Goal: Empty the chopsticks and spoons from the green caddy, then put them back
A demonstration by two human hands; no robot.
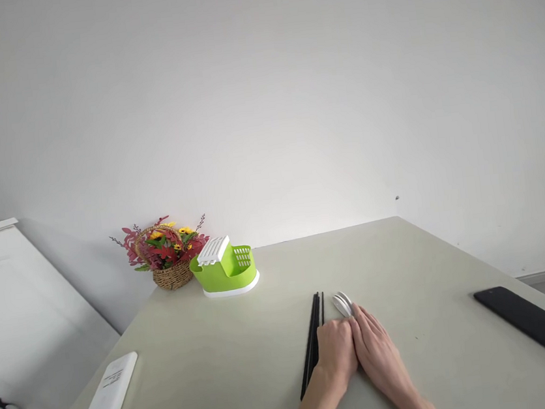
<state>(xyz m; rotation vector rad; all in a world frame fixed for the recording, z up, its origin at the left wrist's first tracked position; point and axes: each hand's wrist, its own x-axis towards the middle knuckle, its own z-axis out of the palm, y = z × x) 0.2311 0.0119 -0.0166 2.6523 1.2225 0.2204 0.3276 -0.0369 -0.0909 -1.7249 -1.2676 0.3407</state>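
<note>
My left hand [337,348] is closed like a fist, low over the table. Its curled fingers face away from me, and what they hold, if anything, is hidden. Several black chopsticks [312,341] lie along its left side, partly covered by it. Pressed against it is my right hand [379,353], with fingers stretched out and held together. White spoons [343,303] show their bowls just beyond the right fingertips, overlapping each other. The spoon handles are hidden beneath my hands.
A green and white utensil holder [226,277] stands at the back left, beside a wicker flower basket [173,276]. On the left lies a white power bank [108,397] with a cable. A black flat object [537,328] rests near the table's [212,369] right edge.
</note>
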